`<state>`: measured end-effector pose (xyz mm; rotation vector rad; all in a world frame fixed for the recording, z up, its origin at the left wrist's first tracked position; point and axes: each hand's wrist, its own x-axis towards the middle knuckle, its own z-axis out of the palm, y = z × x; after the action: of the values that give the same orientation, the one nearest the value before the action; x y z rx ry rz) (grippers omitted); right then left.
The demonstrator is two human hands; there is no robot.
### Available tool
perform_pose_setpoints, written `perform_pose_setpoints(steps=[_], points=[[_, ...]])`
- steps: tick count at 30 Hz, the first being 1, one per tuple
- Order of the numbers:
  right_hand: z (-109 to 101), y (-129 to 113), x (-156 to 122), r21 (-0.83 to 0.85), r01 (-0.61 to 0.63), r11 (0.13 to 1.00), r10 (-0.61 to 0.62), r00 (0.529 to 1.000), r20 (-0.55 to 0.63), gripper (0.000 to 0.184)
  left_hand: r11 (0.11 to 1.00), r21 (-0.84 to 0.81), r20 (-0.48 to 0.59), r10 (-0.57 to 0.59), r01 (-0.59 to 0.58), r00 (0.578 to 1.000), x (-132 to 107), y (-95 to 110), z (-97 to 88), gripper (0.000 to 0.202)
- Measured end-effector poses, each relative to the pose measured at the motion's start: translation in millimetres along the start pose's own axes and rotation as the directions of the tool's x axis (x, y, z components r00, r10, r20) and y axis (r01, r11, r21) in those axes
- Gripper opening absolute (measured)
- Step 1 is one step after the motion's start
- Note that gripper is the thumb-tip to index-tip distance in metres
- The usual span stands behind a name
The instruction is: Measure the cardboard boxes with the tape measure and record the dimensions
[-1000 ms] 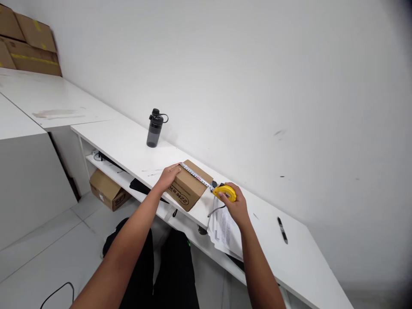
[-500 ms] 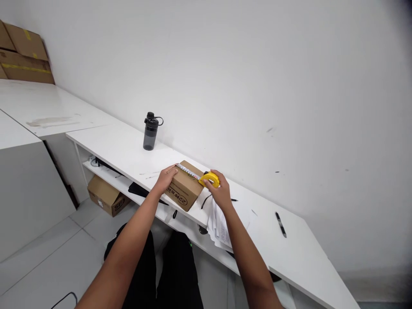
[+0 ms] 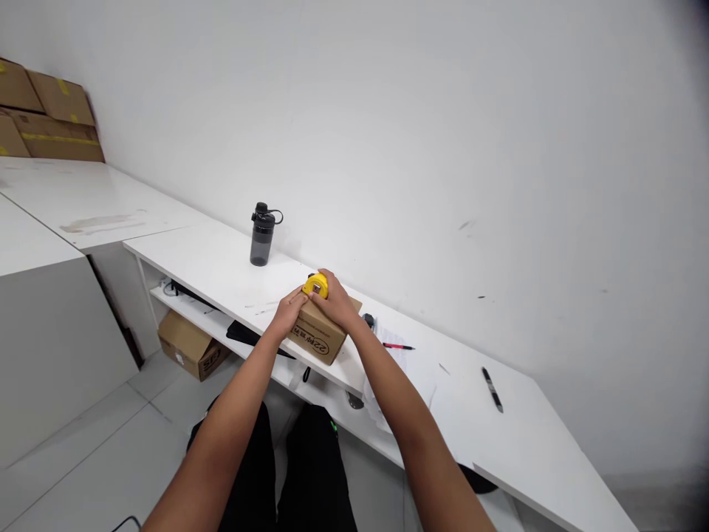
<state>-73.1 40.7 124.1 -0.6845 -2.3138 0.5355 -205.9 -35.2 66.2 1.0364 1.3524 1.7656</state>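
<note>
A small brown cardboard box (image 3: 318,336) with dark printing sits on the white desk, close to its front edge. My right hand (image 3: 339,301) is closed round a yellow tape measure (image 3: 316,285), held over the box's left end. No length of blade shows outside its case. My left hand (image 3: 289,312) grips the box's left end, fingertips up beside the tape measure. The right hand and forearm cover part of the box top.
A dark water bottle (image 3: 261,236) stands at the wall. Papers (image 3: 421,377), a red pen (image 3: 399,346) and a black pen (image 3: 492,389) lie on the desk's right part. An opened carton (image 3: 188,347) is on the floor below; more cartons (image 3: 60,122) are stacked far left.
My right hand has moved left with the tape measure, from the box's right end to my left hand. The blade stretched across the top no longer shows. My left hand stays at the box.
</note>
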Motion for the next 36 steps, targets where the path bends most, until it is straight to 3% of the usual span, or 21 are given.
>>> perform_pose_setpoints(steps=[5,10,13,15,17,19,21,22,24,26,28,31,36], points=[[-3,7,-13,0.129,-0.084,0.988,0.101,0.987,-0.129,0.067,0.999,0.038,-0.01,-0.02,0.02,1.0,-2,0,1.7,0.054],[-11,7,-22,0.274,-0.093,0.957,0.204,0.888,-0.413,0.066,0.998,0.032,-0.027,-0.06,0.061,0.998,-2,2,-3.7,0.058],[-22,9,-29,0.365,-0.072,0.928,0.254,0.84,-0.479,0.07,0.998,-0.06,-0.033,-0.035,0.033,0.999,4,5,-12.9,0.053],[-28,10,-33,0.402,-0.059,0.914,0.267,0.834,-0.483,0.072,0.981,-0.174,-0.014,-0.095,0.091,0.995,7,8,-19.1,0.048],[-31,11,-37,0.429,-0.06,0.901,0.273,0.847,-0.457,0.072,0.924,-0.268,0.035,-0.272,0.271,0.962,7,8,-22.7,0.043],[-30,11,-39,0.437,-0.075,0.897,0.278,0.863,-0.422,0.071,0.823,-0.311,0.094,-0.472,0.476,0.877,2,5,-23.3,0.038],[-25,10,-39,0.419,-0.089,0.904,0.27,0.878,-0.396,0.07,0.763,-0.315,0.082,-0.57,0.564,0.817,-8,-2,-23.2,0.036],[-23,9,-39,0.405,-0.091,0.91,0.259,0.887,-0.382,0.07,0.779,-0.301,0.031,-0.568,0.549,0.823,-13,-7,-24.0,0.037],[-19,5,-36,0.372,-0.09,0.924,0.225,0.914,-0.338,0.069,0.874,-0.202,-0.158,-0.475,0.443,0.866,-22,-14,-28.6,0.043],[-17,0,-31,0.332,-0.085,0.94,0.18,0.947,-0.266,0.068,0.957,0.005,-0.349,-0.271,0.291,0.897,-27,-16,-36.6,0.049],[-14,-6,-22,0.283,-0.075,0.956,0.129,0.976,-0.177,0.066,0.973,0.182,-0.408,-0.056,0.142,0.911,-27,-10,-43.9,0.047],[-5,-16,-5,0.218,-0.017,0.976,0.032,0.997,-0.064,0.062,0.977,0.207,-0.301,0.118,-0.056,0.946,-23,11,-46.2,0.044],[14,-28,14,0.135,0.119,0.984,-0.126,0.991,0.051,0.058,0.981,0.091,-0.035,0.175,-0.171,0.984,-16,34,-36.3,0.07]])
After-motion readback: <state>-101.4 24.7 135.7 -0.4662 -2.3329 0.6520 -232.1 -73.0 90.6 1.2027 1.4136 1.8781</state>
